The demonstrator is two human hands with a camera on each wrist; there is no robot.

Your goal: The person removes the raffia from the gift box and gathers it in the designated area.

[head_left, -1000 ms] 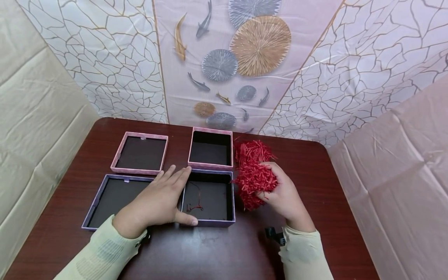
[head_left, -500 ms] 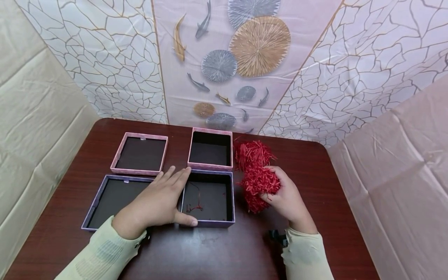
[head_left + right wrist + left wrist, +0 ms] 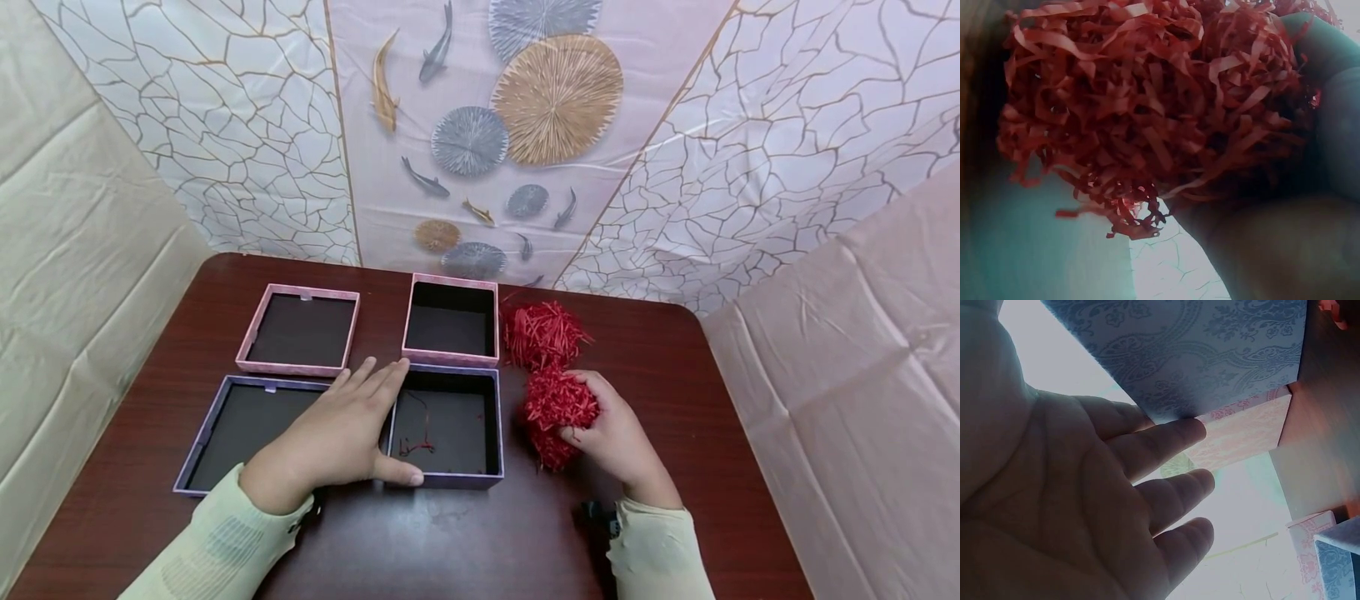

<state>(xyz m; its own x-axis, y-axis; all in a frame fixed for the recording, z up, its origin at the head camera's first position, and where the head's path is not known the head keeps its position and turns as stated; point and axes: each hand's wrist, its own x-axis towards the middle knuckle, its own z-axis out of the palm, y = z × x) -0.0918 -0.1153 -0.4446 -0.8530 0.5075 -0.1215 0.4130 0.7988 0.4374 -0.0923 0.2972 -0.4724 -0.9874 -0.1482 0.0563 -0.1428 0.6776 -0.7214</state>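
My right hand (image 3: 618,433) grips a clump of red shredded paper (image 3: 558,408) from its right side, just right of the purple box. Curly red strips fill much of the right wrist view, with part of the hand at their right edge. My left hand (image 3: 337,433) rests with spread, straight fingers on the left edge of the purple box (image 3: 450,481); its thumb lies at the near left corner. In the left wrist view the fingertips touch the patterned wall of that box (image 3: 1210,350). A few red shreds (image 3: 417,447) lie on its black floor.
Behind the held clump sits another heap of red shredded paper (image 3: 543,333). A pink box (image 3: 452,357) stands behind the purple one. To the left lie a pink lid (image 3: 292,367) and a purple lid (image 3: 217,421), partly under the left forearm. Walls surround the dark table (image 3: 420,542).
My right hand has drawn its clump of red shredded paper toward me and slightly right, pulling it away from the purple box and the rear heap. The left hand has stayed put.
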